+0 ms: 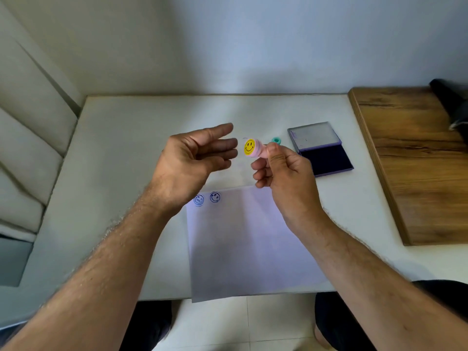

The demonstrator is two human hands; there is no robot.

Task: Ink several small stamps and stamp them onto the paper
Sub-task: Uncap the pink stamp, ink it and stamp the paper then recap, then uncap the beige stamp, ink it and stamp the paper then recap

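Observation:
My right hand (281, 171) holds a small pink stamp (254, 148) with a yellow smiley sticker on its top, raised above the table and turned toward the left. Just left of the stamp, my left hand (192, 160) hovers open with fingers spread, not touching it. A white sheet of paper (248, 239) lies under my hands with two blue smiley prints (206, 198) at its top left corner. The ink pad (325, 158) lies open to the right, its lid flipped back. A teal stamp (276, 141) stands beside the pad, partly hidden by my right hand.
A wooden board (415, 158) lies along the right side of the white table (121, 153), with a dark object (453, 107) at its far end. A wall runs behind the table and cushions stand at the left. The paper overhangs the table's near edge.

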